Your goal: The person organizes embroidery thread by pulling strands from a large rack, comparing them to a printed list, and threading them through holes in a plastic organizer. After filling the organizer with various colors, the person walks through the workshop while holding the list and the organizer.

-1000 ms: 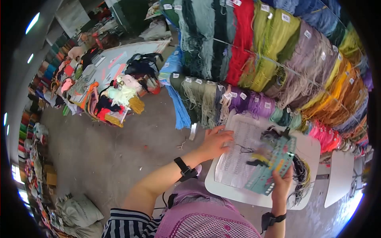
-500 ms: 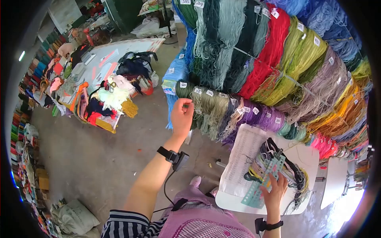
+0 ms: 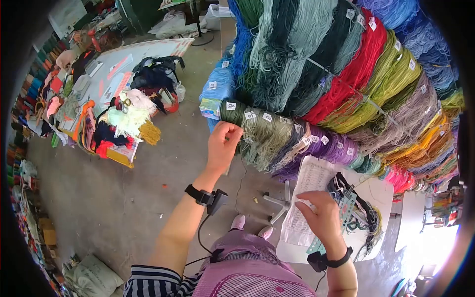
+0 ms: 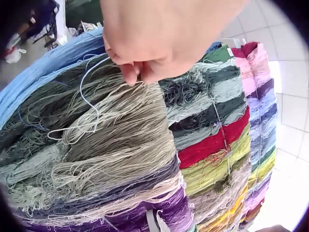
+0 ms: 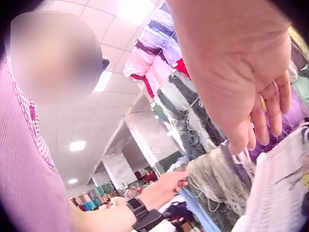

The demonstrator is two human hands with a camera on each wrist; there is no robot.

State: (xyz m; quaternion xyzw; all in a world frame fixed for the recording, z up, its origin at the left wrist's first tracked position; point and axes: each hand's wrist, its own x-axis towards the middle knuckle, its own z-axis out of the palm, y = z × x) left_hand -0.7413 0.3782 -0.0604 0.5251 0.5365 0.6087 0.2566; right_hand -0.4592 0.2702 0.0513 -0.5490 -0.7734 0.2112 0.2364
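My left hand (image 3: 222, 148) is at the left end of a row of hanging yarn skeins, beside the dark green skein tagged 520. In the left wrist view its thumb and finger pinch a few strands at the top of the grey-green yarn (image 4: 120, 125). A loose pale strand (image 4: 83, 92) loops below the fingertips. My right hand (image 3: 324, 215) hovers over a small white table (image 3: 284, 250), fingers extended and holding nothing. Under and beside it lies a teal card with holes (image 3: 347, 207), with dark and yellow yarn strands (image 3: 368, 215) attached. A printed sheet (image 3: 311, 178) lies alongside.
Large tagged skeins, among them a red one (image 3: 346, 69), hang above and to the right. Across the floor to the left, another table (image 3: 148, 49) bears piled yarn (image 3: 126, 116). A wheeled table leg (image 3: 282, 205) stands near my feet.
My left hand went from the printed sheet up to the hanging skeins and stays there. My right hand let go of the teal card and lifted off it, moving left.
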